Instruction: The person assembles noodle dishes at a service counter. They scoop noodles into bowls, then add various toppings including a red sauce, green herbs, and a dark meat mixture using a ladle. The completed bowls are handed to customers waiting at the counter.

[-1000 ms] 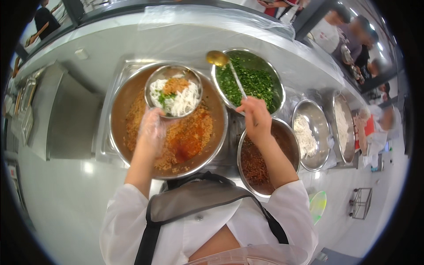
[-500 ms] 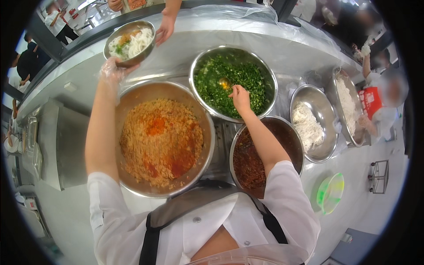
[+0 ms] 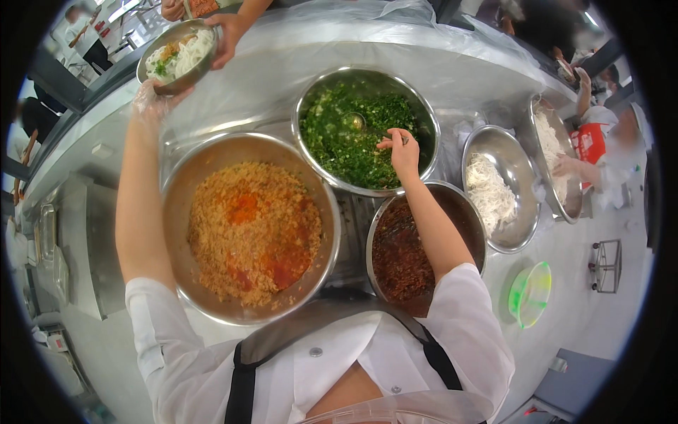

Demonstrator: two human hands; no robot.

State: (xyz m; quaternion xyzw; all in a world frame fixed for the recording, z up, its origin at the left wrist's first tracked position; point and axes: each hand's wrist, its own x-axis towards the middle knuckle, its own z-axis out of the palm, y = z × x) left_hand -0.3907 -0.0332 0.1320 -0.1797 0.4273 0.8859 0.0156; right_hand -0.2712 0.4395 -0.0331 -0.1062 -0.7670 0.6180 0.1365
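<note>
At the far left, my left hand (image 3: 157, 104), in a clear plastic glove, supports a metal bowl (image 3: 192, 79) from below. White noodles (image 3: 189, 55) with chopped greens and a yellowish topping fill it. Another person's hand (image 3: 227, 39) grips the same bowl's right side. My right hand (image 3: 402, 152), bare, is closed around the handle of a ladle (image 3: 355, 121). The ladle's scoop rests among chopped greens (image 3: 339, 152) in a large steel bowl (image 3: 297, 127). Below my left forearm stands a bigger bowl (image 3: 176, 212) of orange-brown minced food with red oil.
Under my right forearm is a pot (image 3: 472, 226) of dark red-brown sauce. To its right stand a bowl (image 3: 521, 187) of pale noodles and a long container (image 3: 571, 185) of more noodles. A person in a red apron (image 3: 588, 143) works there. A green-and-white basin (image 3: 530, 295) sits lower right.
The noodle bowl and my left hand have moved farther away and leftward. The other person's hand has closed on the bowl. My right hand has shifted slightly right with the ladle.
</note>
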